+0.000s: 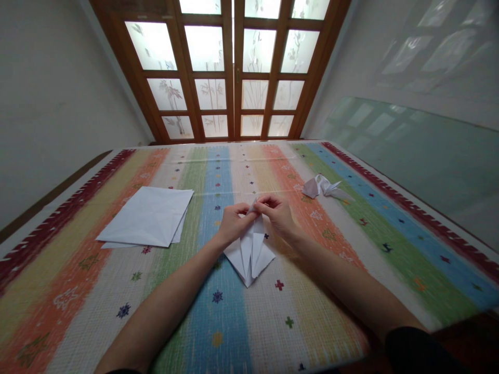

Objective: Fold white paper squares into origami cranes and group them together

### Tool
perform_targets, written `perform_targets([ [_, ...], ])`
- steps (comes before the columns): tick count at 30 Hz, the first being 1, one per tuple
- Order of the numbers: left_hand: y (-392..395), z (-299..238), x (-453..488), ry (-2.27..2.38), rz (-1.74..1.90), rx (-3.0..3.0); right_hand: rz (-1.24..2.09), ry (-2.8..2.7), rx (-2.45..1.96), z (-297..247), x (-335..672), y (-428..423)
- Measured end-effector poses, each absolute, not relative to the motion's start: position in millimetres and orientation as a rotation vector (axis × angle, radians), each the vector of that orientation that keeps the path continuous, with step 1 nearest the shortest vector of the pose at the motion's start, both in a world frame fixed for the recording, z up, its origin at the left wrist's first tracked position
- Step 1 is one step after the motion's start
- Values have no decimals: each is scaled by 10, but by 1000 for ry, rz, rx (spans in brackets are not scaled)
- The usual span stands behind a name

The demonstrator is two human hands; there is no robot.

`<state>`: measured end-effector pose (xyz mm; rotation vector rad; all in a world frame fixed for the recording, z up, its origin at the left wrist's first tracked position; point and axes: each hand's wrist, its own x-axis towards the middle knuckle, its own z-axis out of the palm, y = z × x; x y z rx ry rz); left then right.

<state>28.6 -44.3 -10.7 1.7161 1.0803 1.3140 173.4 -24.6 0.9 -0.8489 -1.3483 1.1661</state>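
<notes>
The white, partly folded paper piece (pixel 251 254), a long kite-like shape with its lower point toward me, lies mid-table on the blue and cream stripes, its upper tip lifted between my hands. My left hand (pixel 233 222) and right hand (pixel 279 215) meet at that tip, thumb and forefinger of each pinched shut on the narrow flap, though I cannot tell whether the fingertips of the two hands touch. I judge this crease wants patience: keep the lower body flat, line the edges up along the centre slit before pressing, then firm the fold from the tip downward so the point stays sharp and untorn. Under it all is the striped woven tablecloth (pixel 78 291). To my left a slightly fanned stack of plain white paper sheets (pixel 148 215) lies straight on the cloth. To my right, well apart, sits a small white folded paper figure (pixel 325 188). I see no box or tray holding any of it. Beyond the far edge stands a wooden door with frosted glass panes (pixel 234 67).
</notes>
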Motion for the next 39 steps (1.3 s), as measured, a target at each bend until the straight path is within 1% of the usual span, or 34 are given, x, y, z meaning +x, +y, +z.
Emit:
perform_targets([
  [8, -444, -88, 282, 1087, 1283, 1754, 1288, -1261, -829, 6, 1732, -213],
  [15, -461, -63, 291, 1077, 1268, 1758, 1174, -1262, -834, 18, 1698, -254],
  [19, -458, -66, 288, 1086, 1278, 1717, 1175, -1263, -837, 21, 1691, -252],
  [25, -394, -62, 242, 1124, 1396, 1628, 1162, -1455, -841, -31, 1751, -200],
  [31, -363, -55, 218, 1143, 1489, 1427, 1103, -1513, -848, -155, 1757, -174],
  [39, -357, -76, 221, 1096, 1489, 1302, 952, -1662, -911, -228, 1765, -171],
])
